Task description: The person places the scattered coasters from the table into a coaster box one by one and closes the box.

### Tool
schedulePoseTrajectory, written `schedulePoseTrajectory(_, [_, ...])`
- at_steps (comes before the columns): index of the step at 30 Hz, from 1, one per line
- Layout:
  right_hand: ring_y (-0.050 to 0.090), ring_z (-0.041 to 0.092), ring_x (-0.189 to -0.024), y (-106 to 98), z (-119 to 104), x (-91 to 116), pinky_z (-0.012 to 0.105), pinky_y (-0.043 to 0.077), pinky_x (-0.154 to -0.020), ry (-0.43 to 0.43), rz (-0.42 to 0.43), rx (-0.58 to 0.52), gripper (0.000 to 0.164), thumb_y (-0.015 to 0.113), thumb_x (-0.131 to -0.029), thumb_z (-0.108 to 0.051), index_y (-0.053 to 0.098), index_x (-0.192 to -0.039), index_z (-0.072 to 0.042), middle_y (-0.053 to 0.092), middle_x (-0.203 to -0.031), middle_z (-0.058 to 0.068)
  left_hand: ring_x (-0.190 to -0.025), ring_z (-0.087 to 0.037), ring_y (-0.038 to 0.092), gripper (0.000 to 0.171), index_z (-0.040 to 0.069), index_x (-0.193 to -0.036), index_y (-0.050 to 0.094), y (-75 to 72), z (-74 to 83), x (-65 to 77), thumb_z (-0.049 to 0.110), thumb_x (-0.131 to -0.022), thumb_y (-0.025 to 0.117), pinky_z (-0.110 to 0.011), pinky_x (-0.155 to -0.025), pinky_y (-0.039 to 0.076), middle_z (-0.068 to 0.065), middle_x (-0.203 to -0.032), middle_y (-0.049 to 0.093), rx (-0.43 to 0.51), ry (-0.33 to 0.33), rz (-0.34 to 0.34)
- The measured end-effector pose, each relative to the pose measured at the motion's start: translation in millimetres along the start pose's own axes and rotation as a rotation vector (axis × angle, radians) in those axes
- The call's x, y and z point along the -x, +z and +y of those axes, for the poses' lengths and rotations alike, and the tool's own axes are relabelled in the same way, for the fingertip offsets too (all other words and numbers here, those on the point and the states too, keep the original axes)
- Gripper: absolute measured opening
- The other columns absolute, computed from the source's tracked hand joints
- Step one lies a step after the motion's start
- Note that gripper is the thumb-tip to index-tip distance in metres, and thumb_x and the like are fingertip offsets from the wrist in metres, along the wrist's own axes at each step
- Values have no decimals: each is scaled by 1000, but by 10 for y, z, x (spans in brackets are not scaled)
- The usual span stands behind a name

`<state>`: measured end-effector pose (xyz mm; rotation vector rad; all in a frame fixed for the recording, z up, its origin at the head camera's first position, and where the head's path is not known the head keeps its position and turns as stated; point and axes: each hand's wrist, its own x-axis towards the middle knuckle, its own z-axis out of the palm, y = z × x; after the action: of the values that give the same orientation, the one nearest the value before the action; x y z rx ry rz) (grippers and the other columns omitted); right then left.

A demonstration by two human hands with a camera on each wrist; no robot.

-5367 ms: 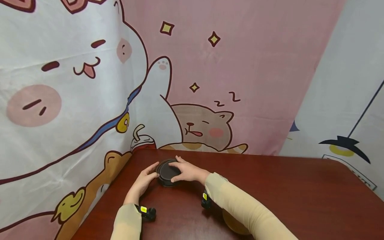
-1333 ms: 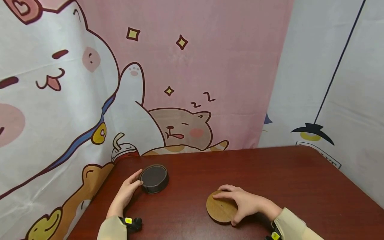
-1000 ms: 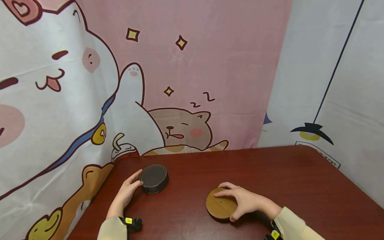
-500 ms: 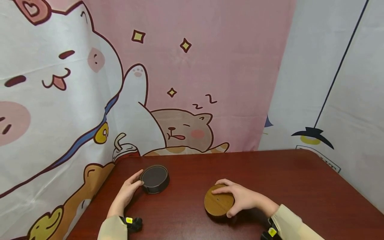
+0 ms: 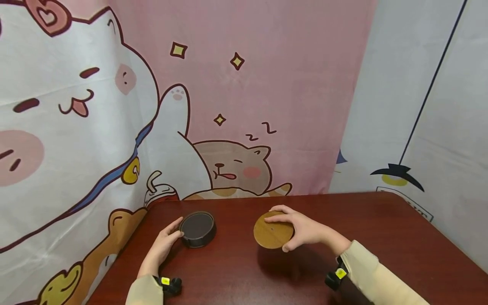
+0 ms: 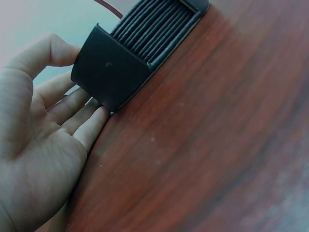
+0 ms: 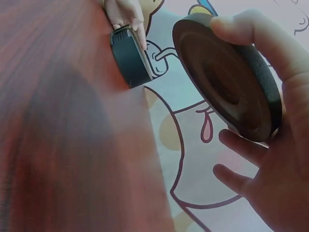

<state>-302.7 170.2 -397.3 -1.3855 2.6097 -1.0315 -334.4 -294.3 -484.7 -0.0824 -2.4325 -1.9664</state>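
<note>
My right hand (image 5: 305, 228) pinches a round wooden disc (image 5: 268, 235) by its edge, thumb in front and fingers behind, and holds it above the table. In the right wrist view the disc (image 7: 227, 82) tilts, showing a dark underside with ringed grooves. My left hand (image 5: 162, 243) touches the left side of a black round coaster holder (image 5: 197, 228), thumb and fingers apart. Seen from the left wrist, the holder's slot shows a stack of thin black coasters (image 6: 157, 29); the left hand's thumb and fingertips lie against its outer wall.
Beneath is a reddish-brown table (image 5: 236, 279), with the disc's shadow on it. Behind and left of it hangs a printed cloth (image 5: 297, 76) with cartoon cats. A small camera is strapped to each wrist.
My right hand left the coaster holder, took hold of the wooden disc on the table and has lifted it up and slightly leftward. My left hand has stayed at the holder.
</note>
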Motion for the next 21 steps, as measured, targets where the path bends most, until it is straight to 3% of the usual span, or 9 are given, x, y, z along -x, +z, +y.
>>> schedulePoseTrajectory(7, [40,23,-124,19,-1,-115,39,42,-92,-8,10,18,78,81,-64,-37,57,-137,-21,36,-145,3,-137,-29,30,63,3,-149,37,8,6,6,0,-88,54,-41,-108,25,-21,-150,36,8,12,1])
schedulePoseTrajectory(15, [40,26,-125,281,131,-255,36,41,-94,-24,33,-23,80,84,-62,-31,58,-136,-18,37,-144,6,-136,-27,33,63,5,-148,39,-27,-19,10,1,-88,55,-22,-98,32,-20,-149,38,6,12,12])
schedulePoseTrajectory(21, [40,27,-125,487,174,-410,35,40,-94,-29,55,-62,80,84,-62,-31,58,-137,-17,37,-144,8,-133,-28,36,62,6,-147,41,-14,-19,-18,1,-87,56,-37,-105,30,-19,-147,41,16,12,13])
